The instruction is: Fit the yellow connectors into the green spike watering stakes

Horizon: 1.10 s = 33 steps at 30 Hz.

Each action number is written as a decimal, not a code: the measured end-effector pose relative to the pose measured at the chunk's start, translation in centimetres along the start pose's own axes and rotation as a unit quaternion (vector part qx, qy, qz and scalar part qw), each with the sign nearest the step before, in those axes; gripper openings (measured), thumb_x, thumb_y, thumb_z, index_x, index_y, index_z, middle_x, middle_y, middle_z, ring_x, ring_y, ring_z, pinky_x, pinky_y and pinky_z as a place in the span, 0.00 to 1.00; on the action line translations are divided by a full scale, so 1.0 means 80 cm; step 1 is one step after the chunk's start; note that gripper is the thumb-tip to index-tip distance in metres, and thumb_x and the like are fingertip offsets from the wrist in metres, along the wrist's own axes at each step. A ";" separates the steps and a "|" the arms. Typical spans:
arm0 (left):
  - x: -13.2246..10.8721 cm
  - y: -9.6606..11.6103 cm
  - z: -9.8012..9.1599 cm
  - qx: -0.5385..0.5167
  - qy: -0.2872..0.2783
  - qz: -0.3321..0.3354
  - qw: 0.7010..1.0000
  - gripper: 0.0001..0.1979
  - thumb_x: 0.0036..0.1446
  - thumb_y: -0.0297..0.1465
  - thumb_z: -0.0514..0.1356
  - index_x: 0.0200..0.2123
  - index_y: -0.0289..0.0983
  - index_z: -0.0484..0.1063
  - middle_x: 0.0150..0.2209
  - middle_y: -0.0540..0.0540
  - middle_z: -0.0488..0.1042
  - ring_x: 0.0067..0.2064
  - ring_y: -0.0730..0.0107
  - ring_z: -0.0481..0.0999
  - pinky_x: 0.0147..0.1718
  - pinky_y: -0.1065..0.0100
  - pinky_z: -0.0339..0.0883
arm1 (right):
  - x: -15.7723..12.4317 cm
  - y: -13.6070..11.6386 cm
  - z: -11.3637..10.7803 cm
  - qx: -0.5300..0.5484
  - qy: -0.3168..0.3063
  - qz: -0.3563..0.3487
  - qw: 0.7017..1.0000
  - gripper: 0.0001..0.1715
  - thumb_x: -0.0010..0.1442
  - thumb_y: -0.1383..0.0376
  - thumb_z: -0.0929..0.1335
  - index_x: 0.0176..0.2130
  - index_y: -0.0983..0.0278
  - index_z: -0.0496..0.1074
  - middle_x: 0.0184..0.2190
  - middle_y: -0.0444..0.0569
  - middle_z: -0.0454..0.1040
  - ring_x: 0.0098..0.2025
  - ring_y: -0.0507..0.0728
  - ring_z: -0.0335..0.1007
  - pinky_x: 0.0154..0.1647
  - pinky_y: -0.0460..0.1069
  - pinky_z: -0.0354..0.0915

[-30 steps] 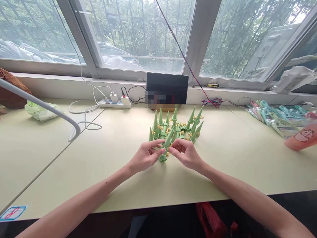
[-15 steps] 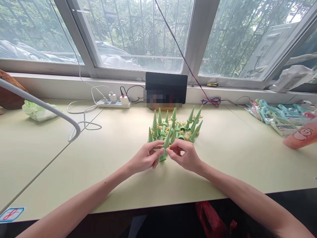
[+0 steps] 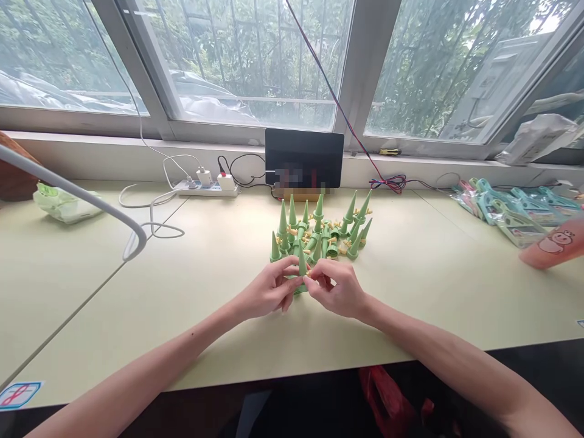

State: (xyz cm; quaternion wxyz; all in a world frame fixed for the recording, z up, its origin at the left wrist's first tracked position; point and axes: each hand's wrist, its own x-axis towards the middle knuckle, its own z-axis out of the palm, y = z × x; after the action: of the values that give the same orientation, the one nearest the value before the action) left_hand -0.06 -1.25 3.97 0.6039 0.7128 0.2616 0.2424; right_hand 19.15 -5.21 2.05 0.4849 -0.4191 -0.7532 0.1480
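Observation:
Near the middle of the table, my left hand (image 3: 271,289) is closed round a green spike (image 3: 302,260), which stands nearly upright with its tip up. From the right, my right hand (image 3: 336,287) pinches a small yellow piece (image 3: 309,274) at the side of that spike, its fingertips close to my left thumb. Just beyond both hands, several more green spikes (image 3: 318,210) with small yellow parts stand or lie in a cluster. The fingers partly hide the base of the held spike.
A dark screen (image 3: 305,157) stands behind the cluster. A power strip (image 3: 207,190) with white cables and a pack of wipes (image 3: 68,204) are at the left. Packaged teal clips (image 3: 515,210) and a pink bottle (image 3: 554,244) lie at the right. A grey curved bar (image 3: 77,185) crosses the left.
The held spike has gone from leaning right to nearly upright. My right hand has shifted slightly left, closer to my left thumb. The whole view has moved a little.

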 end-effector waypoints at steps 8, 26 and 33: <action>-0.003 -0.006 0.004 0.037 -0.001 0.025 0.999 0.12 0.67 0.41 0.54 0.46 0.39 0.62 0.30 0.49 0.75 0.17 0.79 0.69 0.15 0.77 0.58 | -0.002 -0.007 -0.002 -0.008 -0.014 -0.010 1.000 0.15 0.57 0.67 0.66 0.22 0.60 0.57 0.17 0.40 0.57 0.19 0.49 0.51 0.22 0.47 0.51; -0.004 -0.006 0.005 0.074 0.009 0.062 0.995 0.12 0.69 0.38 0.53 0.49 0.38 0.67 0.28 0.51 0.75 0.17 0.80 0.69 0.16 0.77 0.62 | -0.002 -0.008 -0.004 0.000 -0.027 -0.006 1.000 0.16 0.58 0.66 0.65 0.22 0.60 0.55 0.17 0.40 0.57 0.19 0.50 0.51 0.21 0.47 0.52; -0.004 -0.008 0.004 0.081 0.012 0.063 0.995 0.12 0.69 0.38 0.52 0.49 0.38 0.66 0.29 0.51 0.75 0.17 0.81 0.68 0.16 0.77 0.61 | -0.002 -0.008 -0.004 0.023 -0.021 -0.002 1.000 0.16 0.57 0.67 0.66 0.23 0.60 0.56 0.18 0.40 0.58 0.19 0.50 0.51 0.22 0.47 0.52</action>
State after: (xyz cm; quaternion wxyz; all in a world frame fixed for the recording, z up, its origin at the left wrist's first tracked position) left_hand -0.11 -1.59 3.24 0.5243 0.7719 0.2418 0.2662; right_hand 19.15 -5.80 2.50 0.4790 -0.4028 -0.7606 0.1729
